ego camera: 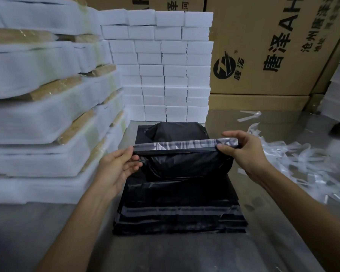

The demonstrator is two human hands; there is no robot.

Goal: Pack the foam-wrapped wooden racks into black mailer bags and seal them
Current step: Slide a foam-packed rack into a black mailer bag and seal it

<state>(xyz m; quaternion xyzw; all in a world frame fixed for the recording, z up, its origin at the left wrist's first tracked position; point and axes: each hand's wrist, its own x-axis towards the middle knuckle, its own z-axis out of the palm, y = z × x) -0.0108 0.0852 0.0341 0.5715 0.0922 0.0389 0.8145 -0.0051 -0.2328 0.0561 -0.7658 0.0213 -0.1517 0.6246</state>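
Observation:
A filled black mailer bag (185, 163) lies on a stack of flat black mailer bags (181, 213) in the middle of the table. Its flap with a shiny adhesive strip (185, 145) is raised across the bag's near end. My left hand (116, 165) pinches the flap's left end. My right hand (243, 150) pinches the right end. Foam-wrapped wooden racks (47, 114) are piled high on the left, with wood showing at their ends. What is inside the bag is hidden.
A wall of white foam blocks (165, 65) stands behind the bags. Large printed cardboard boxes (273, 46) fill the back right. Peeled clear strip liners (302, 163) litter the table on the right. Grey table surface (185, 256) shows at the front.

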